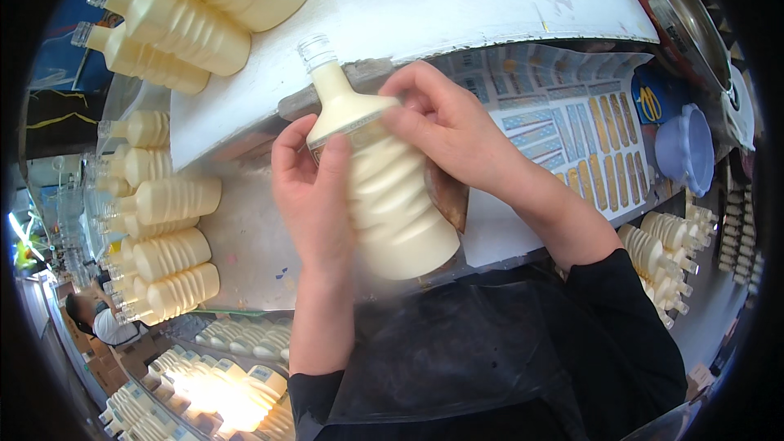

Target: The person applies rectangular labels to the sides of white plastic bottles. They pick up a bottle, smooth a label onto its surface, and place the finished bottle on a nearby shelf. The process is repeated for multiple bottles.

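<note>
Pinching the cream bottle point(400, 196) at its shoulders above the grey worktop point(253, 229), with left hand point(314, 175) and right hand point(445, 126) nearly closed on it. Best pressing the narrow band point(355, 125), seemingly a blurred label, evenly outward. Minding the edge of the white table point(474, 12) near the neck point(331, 82); finding room leftward, before the bottle row point(178, 199).

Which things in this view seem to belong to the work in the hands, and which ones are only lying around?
Seems part of the work:
- cream bottle, touched by the left hand and right hand
- strip label at its shoulder
- label sheet
- row of similar bottles, probably

Seems only lying around:
- purple basin
- yellow loops, perhaps handles
- metal pan
</note>
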A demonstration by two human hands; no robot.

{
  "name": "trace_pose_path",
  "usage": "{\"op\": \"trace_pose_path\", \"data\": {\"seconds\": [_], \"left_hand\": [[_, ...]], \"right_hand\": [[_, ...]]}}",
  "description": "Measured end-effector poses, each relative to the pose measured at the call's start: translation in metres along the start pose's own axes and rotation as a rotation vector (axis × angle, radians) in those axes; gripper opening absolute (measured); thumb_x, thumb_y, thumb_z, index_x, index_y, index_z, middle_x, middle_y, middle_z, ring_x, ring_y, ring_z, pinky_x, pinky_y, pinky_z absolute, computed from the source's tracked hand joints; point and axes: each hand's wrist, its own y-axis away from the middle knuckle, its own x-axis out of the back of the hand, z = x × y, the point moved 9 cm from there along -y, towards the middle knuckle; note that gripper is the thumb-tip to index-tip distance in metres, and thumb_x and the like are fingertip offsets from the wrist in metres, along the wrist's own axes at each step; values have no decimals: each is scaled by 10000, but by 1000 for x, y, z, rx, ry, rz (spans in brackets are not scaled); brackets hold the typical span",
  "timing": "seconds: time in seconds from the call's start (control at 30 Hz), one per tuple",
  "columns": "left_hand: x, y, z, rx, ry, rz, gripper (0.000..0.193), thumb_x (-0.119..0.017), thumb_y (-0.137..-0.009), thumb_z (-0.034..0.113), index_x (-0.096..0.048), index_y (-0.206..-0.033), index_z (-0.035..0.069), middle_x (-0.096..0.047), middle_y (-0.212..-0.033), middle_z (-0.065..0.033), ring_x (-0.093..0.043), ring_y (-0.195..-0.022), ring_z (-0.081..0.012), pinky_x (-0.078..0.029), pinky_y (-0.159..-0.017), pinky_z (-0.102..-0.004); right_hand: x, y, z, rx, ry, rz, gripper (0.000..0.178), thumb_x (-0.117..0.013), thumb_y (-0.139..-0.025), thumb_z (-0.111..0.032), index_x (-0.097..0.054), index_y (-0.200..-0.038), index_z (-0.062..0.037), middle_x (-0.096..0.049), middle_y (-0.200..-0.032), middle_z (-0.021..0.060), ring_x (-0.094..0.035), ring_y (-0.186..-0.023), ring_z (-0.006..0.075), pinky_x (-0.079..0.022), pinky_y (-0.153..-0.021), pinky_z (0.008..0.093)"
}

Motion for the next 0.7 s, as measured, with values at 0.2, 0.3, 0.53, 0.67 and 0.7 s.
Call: {"op": "trace_pose_path", "data": {"seconds": [0.2, 0.3, 0.53, 0.67, 0.7], "left_hand": [[0, 0, 0, 17, 8, -11, 401, -726, -951, 70, -527, -1291, -4, -626, -1211, -111, -608, -1064, -146, -512, -940, -302], [2, -1, -3, 28, -2, 0, 405, -732, -943, 72, -528, -1284, -5, -620, -1215, -113, -602, -1067, -144, -510, -939, -300], [1, -2, -3, 38, 0, 6, 416, -741, -932, 75, -525, -1279, -6, -603, -1228, -115, -596, -1072, -142, -509, -937, -295], [0, -2, -2, 47, -8, -4, 423, -746, -928, 74, -523, -1279, -4, -594, -1231, -111, -593, -1076, -143, -513, -933, -294], [0, -1, -2, 50, -12, -6, 425, -747, -926, 72, -523, -1279, -3, -592, -1231, -110, -593, -1077, -143, -514, -932, -294]], "right_hand": [[0, 1, -2, -39, 62, -33, 241, -664, -1003, -203, -593, -1173, -47, -562, -840, -19, -525, -768, 49, -450, -703, 223], [1, 1, -1, -22, 35, -3, 285, -696, -967, -225, -602, -1161, -38, -578, -809, 21, -531, -755, 97, -461, -718, 281], [1, 0, 1, 2, 31, 11, 307, -697, -964, -250, -602, -1164, -37, -588, -801, 25, -548, -748, 109, -476, -722, 284], [3, 2, -11, -17, 199, 35, 377, -718, -941, -324, -601, -1154, -35, -599, -775, 36, -573, -729, 124, -481, -683, 302], [2, 4, -20, -12, 327, 56, 392, -722, -935, -339, -601, -1153, -36, -599, -768, 37, -574, -724, 125, -479, -674, 306]]}}
